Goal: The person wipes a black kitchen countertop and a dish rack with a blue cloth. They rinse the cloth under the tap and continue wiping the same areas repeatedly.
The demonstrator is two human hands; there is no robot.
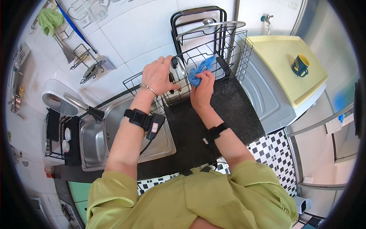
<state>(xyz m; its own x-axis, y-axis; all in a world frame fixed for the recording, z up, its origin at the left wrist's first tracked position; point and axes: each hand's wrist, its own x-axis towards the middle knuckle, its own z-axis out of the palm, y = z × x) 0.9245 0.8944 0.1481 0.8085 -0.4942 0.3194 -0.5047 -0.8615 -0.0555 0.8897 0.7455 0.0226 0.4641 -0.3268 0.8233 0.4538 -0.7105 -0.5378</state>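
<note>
A black wire dish rack (243,48) stands on the dark counter against the tiled wall. My left hand (157,74) grips the rack's left part, fingers over the far side and thumb on the near side. Beside its fingertips, a white item with black fittings (180,73) stands in the rack; its kind is unclear. My right hand (203,88) pinches a crumpled blue cloth (201,70) against the front wires of the rack. A glass lid with a metal rim (211,28) rests at the back of the rack, before a black folded frame (198,11).
A stainless steel sink (93,143) with a faucet (85,107) lies left. On the right, a yellow tray (274,51) on a washing machine (266,97) holds a dark green mug (300,65). A brush (64,47) and wire holders (91,70) hang on the wall.
</note>
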